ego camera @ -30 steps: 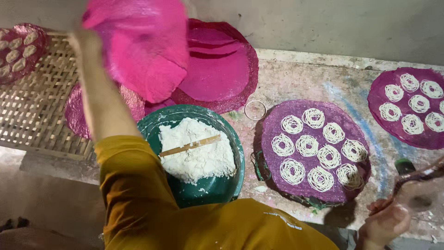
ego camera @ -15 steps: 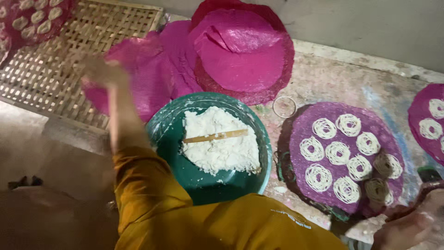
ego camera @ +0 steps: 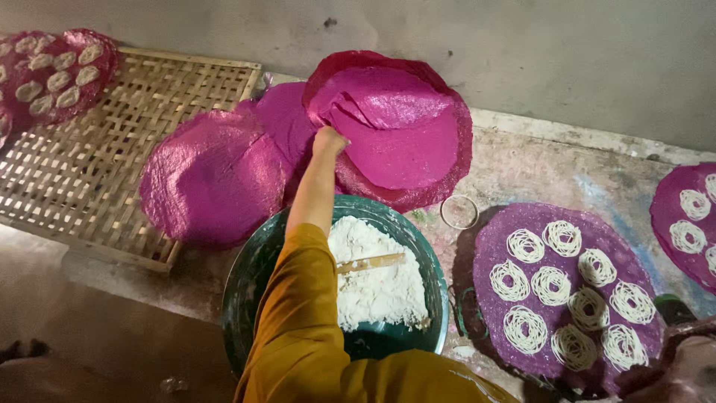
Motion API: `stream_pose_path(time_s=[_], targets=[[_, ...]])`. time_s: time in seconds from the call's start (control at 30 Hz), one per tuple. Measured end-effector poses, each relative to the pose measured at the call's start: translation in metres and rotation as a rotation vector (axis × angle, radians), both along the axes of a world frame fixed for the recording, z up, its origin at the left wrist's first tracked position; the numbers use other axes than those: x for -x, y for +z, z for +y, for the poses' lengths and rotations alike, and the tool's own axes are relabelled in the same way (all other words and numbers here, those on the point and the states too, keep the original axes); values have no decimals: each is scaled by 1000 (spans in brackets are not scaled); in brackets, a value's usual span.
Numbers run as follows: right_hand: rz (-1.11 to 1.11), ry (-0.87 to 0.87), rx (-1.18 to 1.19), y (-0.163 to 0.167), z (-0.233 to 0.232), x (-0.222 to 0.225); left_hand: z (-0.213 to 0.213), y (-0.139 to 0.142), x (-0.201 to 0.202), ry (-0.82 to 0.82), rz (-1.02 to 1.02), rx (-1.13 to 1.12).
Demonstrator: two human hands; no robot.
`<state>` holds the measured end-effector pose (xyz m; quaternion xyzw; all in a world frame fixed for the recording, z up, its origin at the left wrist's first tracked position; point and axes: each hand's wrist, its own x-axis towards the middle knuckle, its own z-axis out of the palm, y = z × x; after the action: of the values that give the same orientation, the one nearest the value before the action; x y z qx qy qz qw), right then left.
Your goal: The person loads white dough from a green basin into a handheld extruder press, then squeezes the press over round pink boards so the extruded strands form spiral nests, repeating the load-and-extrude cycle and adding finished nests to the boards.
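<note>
Mustard sleeve: your left arm reaches out over the bowl [ego camera: 246, 298], away from you.
Dough: a white mound [ego camera: 377, 280] fills the green bowl, with a flat wooden stick [ego camera: 371, 262] lying across it; by the amount in there, plenty remains to be pressed.
Done so far: the purple mat [ego camera: 488, 250] just right of the bowl carries nine white noodle coils, and I judge it full; another coil-covered mat [ego camera: 667, 216] sits at the right edge, and a third [ego camera: 82, 45] lies on the far left of the bamboo rack [ego camera: 186, 82].
Left to do: one pink mat [ego camera: 212, 175] lies bare, half on the rack; the pile beyond it holds no coils either.
Left hand: your left hand [ego camera: 328, 140] is closed on the edge of the pink mat pile [ego camera: 395, 127], fingers pinched on it.
Pile: round, thin, glossy magenta sheets with darker rims, stacked unevenly against the wall, top ones curled up.
Right hand: your right hand [ego camera: 690, 366] shows only at the lower right corner, blurred; you cannot tell whether it grips anything.
Ring: a small ring [ego camera: 459, 212] lies on the floor between bowl and pile.
</note>
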<state>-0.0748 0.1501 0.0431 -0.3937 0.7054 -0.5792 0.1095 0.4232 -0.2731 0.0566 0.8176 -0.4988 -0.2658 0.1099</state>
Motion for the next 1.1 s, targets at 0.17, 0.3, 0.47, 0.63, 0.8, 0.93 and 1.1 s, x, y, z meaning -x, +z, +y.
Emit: stream_pose_path(time_s=[0.17, 0.3, 0.47, 0.63, 0.8, 0.93, 1.1], targets=[[-87, 65, 104, -16, -1, 14, 11, 18, -7, -171, -641, 321], [-140, 116, 154, -26, -4, 21, 14, 48, -53, 83, 253, 526], [-157, 124, 148, -37, 2, 26, 64, 77, -171, 341, 381, 583], [-132, 153, 127, -39, 6, 19, 127, 77, -269, 650, 18, 454], [-342, -23, -80, -26, -12, 5, 116, 34, -224, 210, -1249, 234], [-369, 274, 193, -17, -26, -5, 71, -2, -80, -598, -152, 403], [-492, 254, 242, -11, -5, 6, 37, -6, 61, -786, -244, -46]])
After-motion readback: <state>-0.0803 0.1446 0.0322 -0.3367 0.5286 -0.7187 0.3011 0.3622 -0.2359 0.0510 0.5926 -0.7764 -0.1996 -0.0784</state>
